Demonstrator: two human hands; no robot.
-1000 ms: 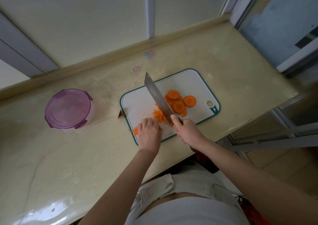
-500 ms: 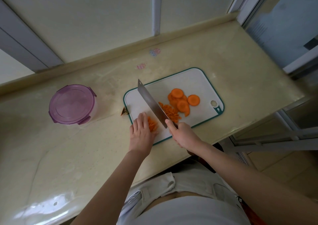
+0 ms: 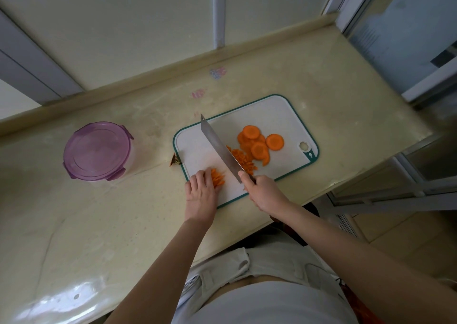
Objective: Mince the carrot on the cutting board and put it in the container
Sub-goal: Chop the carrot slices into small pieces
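while right hand grips knife, left hand touching carrot

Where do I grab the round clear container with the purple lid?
Probably by its clear side wall, just under the purple lid, coming from the side facing the white teal-edged cutting board with the left hand, the nearer one. The lid is wide and flat, with latch tabs jutting at the rim, so grip between tabs.

Head cam, wide-angle, looks steeply down at counter w/ cutting board centred.
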